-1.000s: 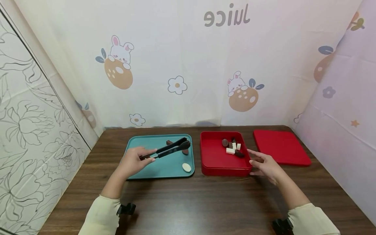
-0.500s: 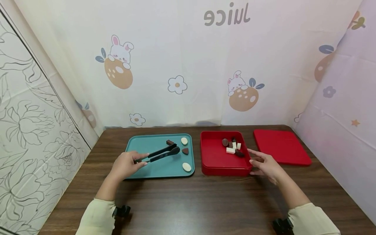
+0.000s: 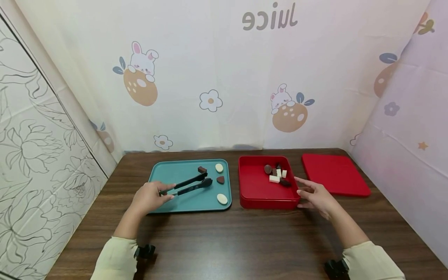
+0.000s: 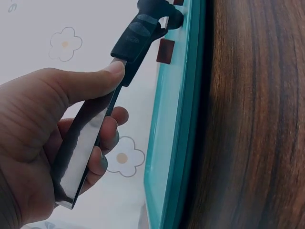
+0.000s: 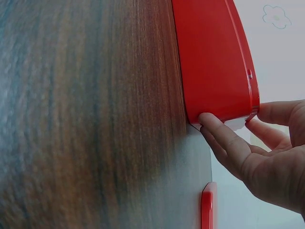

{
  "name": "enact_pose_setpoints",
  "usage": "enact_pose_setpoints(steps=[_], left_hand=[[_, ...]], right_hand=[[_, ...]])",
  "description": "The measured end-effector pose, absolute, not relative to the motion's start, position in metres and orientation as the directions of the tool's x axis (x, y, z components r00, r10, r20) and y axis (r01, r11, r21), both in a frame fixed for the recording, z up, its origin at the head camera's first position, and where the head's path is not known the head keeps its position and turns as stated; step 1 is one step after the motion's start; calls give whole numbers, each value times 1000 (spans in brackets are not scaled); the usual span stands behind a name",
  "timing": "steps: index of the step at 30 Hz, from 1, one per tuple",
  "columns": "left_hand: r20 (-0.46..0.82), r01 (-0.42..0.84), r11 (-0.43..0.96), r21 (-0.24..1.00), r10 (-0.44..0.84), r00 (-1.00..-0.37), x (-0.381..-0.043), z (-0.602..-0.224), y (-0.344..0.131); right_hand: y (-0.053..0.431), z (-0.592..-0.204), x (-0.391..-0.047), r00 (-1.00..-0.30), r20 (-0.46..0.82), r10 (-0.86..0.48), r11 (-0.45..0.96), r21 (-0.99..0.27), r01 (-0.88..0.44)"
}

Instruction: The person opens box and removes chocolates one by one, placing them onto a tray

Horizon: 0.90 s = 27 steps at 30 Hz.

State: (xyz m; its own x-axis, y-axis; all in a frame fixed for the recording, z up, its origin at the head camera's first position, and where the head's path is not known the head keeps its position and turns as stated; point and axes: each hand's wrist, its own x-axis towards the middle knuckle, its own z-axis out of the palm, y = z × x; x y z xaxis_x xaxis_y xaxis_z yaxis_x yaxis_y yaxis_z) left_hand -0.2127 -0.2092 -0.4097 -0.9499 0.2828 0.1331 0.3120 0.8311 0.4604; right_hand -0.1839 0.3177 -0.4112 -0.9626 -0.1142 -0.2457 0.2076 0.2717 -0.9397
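Observation:
My left hand [image 3: 148, 197] grips a pair of black-tipped metal tongs [image 4: 88, 138], thumb on one arm and fingers curled round the other. The tongs reach over the teal tray [image 3: 171, 167], their tips a little apart and just below a dark brown chocolate block [image 3: 202, 170]. Along the tray's right side lie a white oval piece [image 3: 219, 168], a brown triangular chocolate [image 3: 220, 180] and another white oval piece [image 3: 222, 199]. Fingertips of my right hand [image 3: 316, 198] rest against the right wall of the red box [image 5: 214, 62], the fingers extended.
Several brown and white pieces [image 3: 274, 179] sit clustered in the right part of the box. A flat red lid [image 3: 336, 175] lies on the wooden table [image 3: 227, 241] to its right. Patterned curtains [image 3: 231, 77] hang behind and at both sides.
My left hand has drawn the tongs left and lower over the tray, uncovering the upper white oval, and their tips have spread slightly. My right hand stays in place at the box.

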Motion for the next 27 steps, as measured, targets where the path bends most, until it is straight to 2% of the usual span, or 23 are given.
enact_pose_setpoints(steps=[11, 27], left_hand=[[139, 302, 799, 519, 270, -953, -211, -406, -210], [242, 461, 633, 622, 405, -882, -208, -409, -184]], right_hand=[[318, -411, -183, -964, -239, -117, 265, -943, 201], [318, -412, -184, -964, -238, -120, 263, -944, 200]])
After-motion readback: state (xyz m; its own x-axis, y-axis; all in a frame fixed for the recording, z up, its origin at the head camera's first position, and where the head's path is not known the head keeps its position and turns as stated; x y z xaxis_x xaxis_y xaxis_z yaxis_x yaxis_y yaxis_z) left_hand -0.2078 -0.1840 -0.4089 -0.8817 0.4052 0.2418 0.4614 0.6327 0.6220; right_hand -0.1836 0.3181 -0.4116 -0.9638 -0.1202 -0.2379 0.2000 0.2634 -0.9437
